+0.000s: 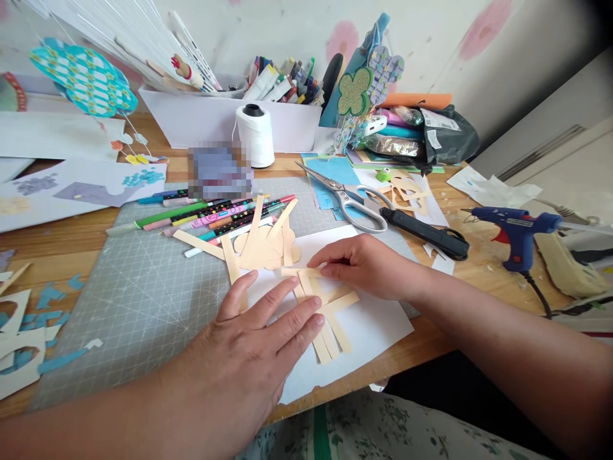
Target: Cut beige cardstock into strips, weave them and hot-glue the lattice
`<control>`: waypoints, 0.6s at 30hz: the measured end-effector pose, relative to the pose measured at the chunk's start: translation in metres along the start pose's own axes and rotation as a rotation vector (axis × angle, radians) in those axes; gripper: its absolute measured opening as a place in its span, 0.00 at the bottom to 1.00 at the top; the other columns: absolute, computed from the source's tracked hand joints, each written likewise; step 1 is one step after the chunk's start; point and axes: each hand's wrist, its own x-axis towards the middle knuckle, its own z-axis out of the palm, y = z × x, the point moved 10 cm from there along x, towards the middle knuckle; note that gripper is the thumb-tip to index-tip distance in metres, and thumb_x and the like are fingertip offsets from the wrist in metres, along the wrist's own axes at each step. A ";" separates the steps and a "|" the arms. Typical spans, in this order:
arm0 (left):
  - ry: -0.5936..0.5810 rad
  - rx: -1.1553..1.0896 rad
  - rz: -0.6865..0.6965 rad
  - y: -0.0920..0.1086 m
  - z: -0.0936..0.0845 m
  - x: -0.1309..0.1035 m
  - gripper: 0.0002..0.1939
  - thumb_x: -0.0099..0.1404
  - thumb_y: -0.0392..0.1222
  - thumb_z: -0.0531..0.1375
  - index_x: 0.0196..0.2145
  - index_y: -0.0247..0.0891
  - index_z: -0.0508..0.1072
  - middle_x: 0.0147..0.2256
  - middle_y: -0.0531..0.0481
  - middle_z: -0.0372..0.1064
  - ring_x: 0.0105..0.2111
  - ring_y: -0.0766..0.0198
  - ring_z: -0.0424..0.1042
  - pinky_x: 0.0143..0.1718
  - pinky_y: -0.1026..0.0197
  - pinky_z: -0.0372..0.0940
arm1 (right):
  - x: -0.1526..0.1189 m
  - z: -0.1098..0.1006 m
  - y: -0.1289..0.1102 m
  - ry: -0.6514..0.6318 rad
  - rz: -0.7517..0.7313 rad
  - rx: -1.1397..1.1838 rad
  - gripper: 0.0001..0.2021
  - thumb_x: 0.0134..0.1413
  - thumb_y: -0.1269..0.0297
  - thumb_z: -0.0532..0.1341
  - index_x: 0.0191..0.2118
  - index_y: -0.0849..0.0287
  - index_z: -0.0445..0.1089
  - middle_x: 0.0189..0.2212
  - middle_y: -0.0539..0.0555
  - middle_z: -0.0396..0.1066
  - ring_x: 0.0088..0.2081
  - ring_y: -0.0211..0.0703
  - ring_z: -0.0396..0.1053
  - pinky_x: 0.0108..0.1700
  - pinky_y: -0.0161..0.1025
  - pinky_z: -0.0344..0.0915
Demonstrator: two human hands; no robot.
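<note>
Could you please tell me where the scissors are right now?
In the head view, the scissors lie right of centre, beyond the right hand, partly over the blue paper and next to the black cutter.

A light-brown wooden table (483, 259) with visible plank grain carries a grey, grid-lined cutting mat (158, 294) across its middle. A plain white sheet of paper (373, 326) overlaps the mat and reaches toward the near edge. Small blue paper scraps (48, 297) lie left of the mat; a white thread spool (255, 137) stands behind it, before a long white box (215, 121). A blue glue gun (520, 230) lies at the right.
</note>
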 end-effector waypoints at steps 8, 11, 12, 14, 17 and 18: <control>0.010 -0.007 -0.013 0.000 -0.003 0.000 0.20 0.67 0.46 0.57 0.57 0.49 0.69 0.62 0.54 0.63 0.63 0.49 0.54 0.66 0.41 0.27 | 0.005 0.003 -0.008 -0.090 -0.049 -0.164 0.07 0.54 0.75 0.59 0.33 0.60 0.74 0.29 0.49 0.73 0.29 0.36 0.65 0.32 0.32 0.59; 0.018 -0.034 -0.035 -0.002 -0.003 0.001 0.22 0.65 0.47 0.59 0.57 0.50 0.69 0.63 0.52 0.61 0.64 0.49 0.53 0.66 0.40 0.29 | 0.005 0.007 -0.013 -0.129 -0.107 -0.176 0.09 0.53 0.77 0.58 0.32 0.60 0.75 0.28 0.48 0.74 0.29 0.36 0.65 0.33 0.32 0.59; 0.023 -0.042 -0.044 -0.003 -0.003 0.001 0.22 0.65 0.47 0.60 0.56 0.51 0.69 0.63 0.51 0.61 0.64 0.49 0.53 0.65 0.40 0.30 | 0.004 0.008 -0.015 -0.131 -0.123 -0.179 0.10 0.54 0.78 0.58 0.32 0.60 0.75 0.29 0.49 0.74 0.30 0.36 0.66 0.34 0.33 0.59; 0.027 -0.058 -0.068 -0.005 -0.004 0.001 0.21 0.65 0.47 0.60 0.55 0.52 0.70 0.61 0.50 0.63 0.62 0.48 0.56 0.65 0.39 0.34 | 0.004 0.008 -0.018 -0.126 -0.151 -0.192 0.10 0.54 0.78 0.58 0.33 0.60 0.76 0.30 0.50 0.75 0.32 0.37 0.68 0.35 0.33 0.59; 0.015 -0.080 -0.096 -0.010 -0.004 0.002 0.20 0.64 0.48 0.60 0.54 0.54 0.70 0.57 0.47 0.66 0.59 0.46 0.60 0.62 0.36 0.40 | 0.004 0.010 -0.020 -0.114 -0.164 -0.229 0.10 0.54 0.78 0.58 0.33 0.60 0.76 0.32 0.50 0.76 0.33 0.38 0.68 0.35 0.34 0.58; 0.007 -0.084 -0.099 -0.010 -0.004 0.002 0.20 0.64 0.49 0.60 0.54 0.54 0.70 0.57 0.46 0.66 0.59 0.46 0.60 0.62 0.35 0.41 | 0.004 0.010 -0.020 -0.110 -0.159 -0.244 0.10 0.53 0.78 0.59 0.33 0.60 0.76 0.31 0.50 0.76 0.33 0.38 0.68 0.35 0.34 0.57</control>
